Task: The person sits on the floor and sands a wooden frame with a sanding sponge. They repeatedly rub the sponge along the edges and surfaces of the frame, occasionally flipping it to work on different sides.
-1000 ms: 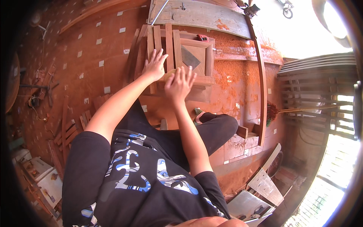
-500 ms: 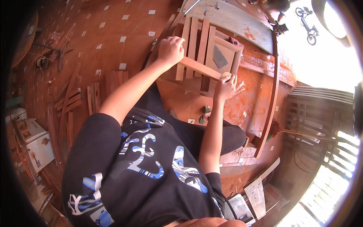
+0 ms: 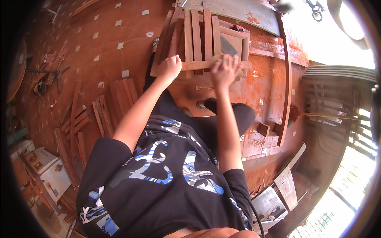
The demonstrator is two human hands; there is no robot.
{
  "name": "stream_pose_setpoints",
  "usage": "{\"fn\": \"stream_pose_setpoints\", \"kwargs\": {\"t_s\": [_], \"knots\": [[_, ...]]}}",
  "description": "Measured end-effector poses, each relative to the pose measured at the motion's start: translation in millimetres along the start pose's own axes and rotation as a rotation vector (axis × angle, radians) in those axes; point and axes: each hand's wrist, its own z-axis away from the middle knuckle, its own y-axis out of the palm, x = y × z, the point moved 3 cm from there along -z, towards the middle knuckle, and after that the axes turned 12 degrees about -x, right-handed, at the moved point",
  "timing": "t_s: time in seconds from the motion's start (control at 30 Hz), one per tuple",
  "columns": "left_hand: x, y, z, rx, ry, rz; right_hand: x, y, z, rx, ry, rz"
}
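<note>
My left hand (image 3: 170, 68) is closed around the left end of a reddish wooden strip (image 3: 196, 65), which lies crosswise in front of me. My right hand (image 3: 225, 73), a little smeared by motion, grips a small tan pad (image 3: 216, 59) against the strip's upper side; the pad's kind cannot be made out. Past my right hand the strip's far end sticks out. Beneath it, several wooden slats (image 3: 197, 35) lie side by side, pointing away from me, on a framed wooden panel (image 3: 245, 45). A dark grey sheet (image 3: 228, 46) rests on that panel.
A red tape measure (image 3: 239, 28) sits at the panel's far edge. Beyond is a grey board (image 3: 234, 14); a long beam (image 3: 286, 87) stretches along the right, amid orange dust. More wooden pieces (image 3: 121, 95) lie on the tiled floor at left. A broom (image 3: 295, 114) is at right.
My right hand has slid left along the strip with the pad, baring the strip's right end. The strip now lies more level across the view, which has shifted slightly.
</note>
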Motion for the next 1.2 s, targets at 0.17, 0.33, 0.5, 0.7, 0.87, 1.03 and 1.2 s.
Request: {"fn": "stream_pose_setpoints", "kwargs": {"t_s": [0.17,0.33,0.5,0.7,0.87,1.03,1.2], "knots": [[-6,8,-8,-0.020,0.008,-0.044,-55,-3,-26,-0.025,0.138,0.186],[-5,4,-4,-0.021,-0.014,-0.025,53,9,16,-0.034,-0.003,-0.052],[6,7,-5,-0.024,0.030,-0.022,86,12,32,0.031,-0.148,-0.086],[-8,-5,-4,0.013,-0.005,-0.017,-36,0,-23,0.123,0.177,0.175],[-10,-3,0,-0.056,0.009,0.028,-16,19,-26,0.180,0.353,0.196],[15,15,13,-0.141,0.050,0.148,84,24,16,0.180,0.263,-0.010],[20,24,44,0.076,-0.171,0.201,76,28,10,0.191,0.258,-0.036]]}}
